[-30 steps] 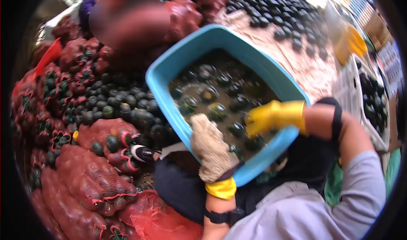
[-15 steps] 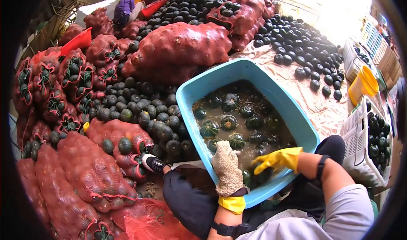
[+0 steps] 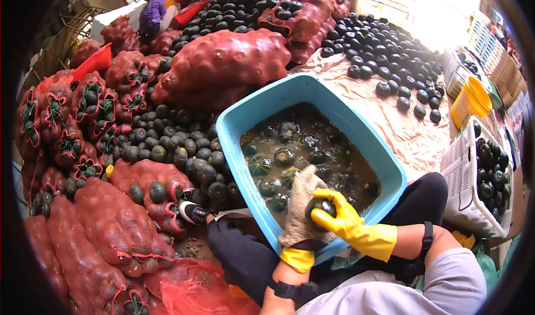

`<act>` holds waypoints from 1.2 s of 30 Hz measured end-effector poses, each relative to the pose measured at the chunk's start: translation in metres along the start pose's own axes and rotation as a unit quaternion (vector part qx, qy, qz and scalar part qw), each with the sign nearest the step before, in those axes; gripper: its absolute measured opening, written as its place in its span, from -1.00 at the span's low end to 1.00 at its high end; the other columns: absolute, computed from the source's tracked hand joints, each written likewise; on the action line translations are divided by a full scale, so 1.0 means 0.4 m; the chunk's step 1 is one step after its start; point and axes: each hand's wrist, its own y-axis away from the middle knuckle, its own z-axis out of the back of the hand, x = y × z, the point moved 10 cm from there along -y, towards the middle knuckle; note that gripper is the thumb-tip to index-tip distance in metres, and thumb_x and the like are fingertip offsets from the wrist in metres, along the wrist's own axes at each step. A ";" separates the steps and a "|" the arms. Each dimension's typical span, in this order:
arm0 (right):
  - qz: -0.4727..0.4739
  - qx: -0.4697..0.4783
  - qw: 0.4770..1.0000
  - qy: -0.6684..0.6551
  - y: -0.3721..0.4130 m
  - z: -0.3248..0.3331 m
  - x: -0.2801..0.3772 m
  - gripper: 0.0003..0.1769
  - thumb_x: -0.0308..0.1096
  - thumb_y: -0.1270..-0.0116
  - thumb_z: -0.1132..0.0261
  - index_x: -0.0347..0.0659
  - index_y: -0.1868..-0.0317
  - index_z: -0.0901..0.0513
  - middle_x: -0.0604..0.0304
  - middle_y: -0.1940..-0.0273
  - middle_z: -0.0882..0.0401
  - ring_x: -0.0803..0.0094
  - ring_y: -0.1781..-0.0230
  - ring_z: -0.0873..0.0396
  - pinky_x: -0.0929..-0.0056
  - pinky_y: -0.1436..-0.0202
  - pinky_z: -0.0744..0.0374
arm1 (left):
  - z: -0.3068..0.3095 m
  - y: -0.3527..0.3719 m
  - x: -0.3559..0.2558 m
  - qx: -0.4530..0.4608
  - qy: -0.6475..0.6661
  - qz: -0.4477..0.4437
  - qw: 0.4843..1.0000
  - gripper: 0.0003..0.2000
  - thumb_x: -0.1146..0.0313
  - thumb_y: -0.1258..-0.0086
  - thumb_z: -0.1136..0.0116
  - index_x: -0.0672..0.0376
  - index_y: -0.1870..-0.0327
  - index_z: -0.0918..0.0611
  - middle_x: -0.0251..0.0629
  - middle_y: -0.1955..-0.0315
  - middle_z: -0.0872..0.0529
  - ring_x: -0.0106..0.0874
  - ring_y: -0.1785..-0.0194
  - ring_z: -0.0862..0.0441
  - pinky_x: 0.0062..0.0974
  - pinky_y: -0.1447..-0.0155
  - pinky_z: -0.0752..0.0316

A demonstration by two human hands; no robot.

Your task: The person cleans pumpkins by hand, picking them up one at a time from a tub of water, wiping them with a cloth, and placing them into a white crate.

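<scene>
My right hand (image 3: 343, 217), in a yellow rubber glove, grips a small dark green pumpkin (image 3: 323, 205) above the near end of the blue tub (image 3: 228, 127). My left hand (image 3: 301, 215) wears a tan textured scrubbing mitt over a yellow glove and cups the same pumpkin from the left side; the mitt hides its separate fingers. Between the two hands, only part of the pumpkin's wet surface shows. Murky brown water in the tub holds several floating pumpkins (image 3: 284, 157), some with pale stripes.
Loose pumpkins (image 3: 189, 148) lie left of the tub, beside red mesh sacks (image 3: 225, 59). More pumpkins (image 3: 384, 64) cover a pale sheet on the right. A white crate (image 3: 471, 187) of pumpkins and a yellow bucket (image 3: 470, 100) stand right. A person in purple (image 3: 151, 17) sits far back.
My right hand has risen from the water and now grips a pumpkin against the mitt. My left hand has turned towards it. The view has shifted slightly.
</scene>
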 end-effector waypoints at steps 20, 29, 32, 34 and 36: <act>-0.151 0.076 0.970 -0.175 -0.065 -0.047 0.039 -0.37 -0.27 -0.50 -0.53 -0.15 -0.51 -0.58 0.12 -0.23 -0.73 0.33 -0.27 -0.68 0.21 -0.46 -0.59 | 0.052 0.027 -0.095 0.071 -0.435 -0.262 0.859 -0.59 0.42 -0.40 -0.44 0.14 -0.25 -0.62 -0.17 -0.07 -0.75 -0.24 -0.15 -0.76 -0.28 -0.27 -0.67; -0.026 0.204 0.948 0.244 -0.121 -0.012 0.062 -0.09 -0.16 -0.26 -0.62 0.06 -0.61 -0.48 -0.18 -0.48 -0.53 -0.05 -0.48 -0.56 0.14 -0.55 -0.52 | 0.079 0.000 0.041 -0.058 0.272 0.086 0.957 -0.58 0.35 -0.38 -0.45 0.17 -0.23 -0.64 -0.10 -0.13 -0.77 -0.10 -0.22 -0.75 -0.24 -0.36 -0.62; -0.104 0.190 0.967 0.135 -0.093 0.011 0.083 -0.15 -0.08 -0.32 -0.59 0.12 -0.60 -0.48 -0.10 -0.40 -0.62 -0.01 -0.42 -0.62 0.13 -0.51 -0.55 | 0.109 -0.014 0.011 -0.028 0.139 0.055 0.988 -0.55 0.45 -0.27 -0.49 0.25 -0.19 -0.67 0.01 -0.10 -0.79 -0.01 -0.21 -0.78 -0.18 -0.37 -0.64; -0.234 0.148 0.961 0.006 -0.096 -0.007 -0.015 -0.18 -0.02 -0.37 -0.57 0.05 -0.58 -0.49 -0.03 -0.37 -0.68 0.13 -0.39 -0.66 0.19 -0.51 -0.56 | 0.124 -0.009 0.042 -0.063 0.154 0.047 0.985 -0.55 0.43 -0.38 -0.43 0.19 -0.28 -0.63 -0.03 -0.16 -0.75 -0.14 -0.22 -0.75 -0.23 -0.35 -0.66; -0.242 0.006 0.939 -0.246 -0.076 -0.052 -0.068 -0.21 -0.05 -0.41 -0.46 0.00 -0.60 -0.48 0.01 -0.43 -0.62 0.19 -0.46 -0.61 0.23 -0.57 -0.50 | 0.117 0.001 0.065 -0.099 0.169 0.038 0.980 -0.55 0.42 -0.48 -0.36 0.12 -0.38 -0.58 -0.07 -0.21 -0.71 -0.26 -0.23 -0.72 -0.29 -0.32 -0.68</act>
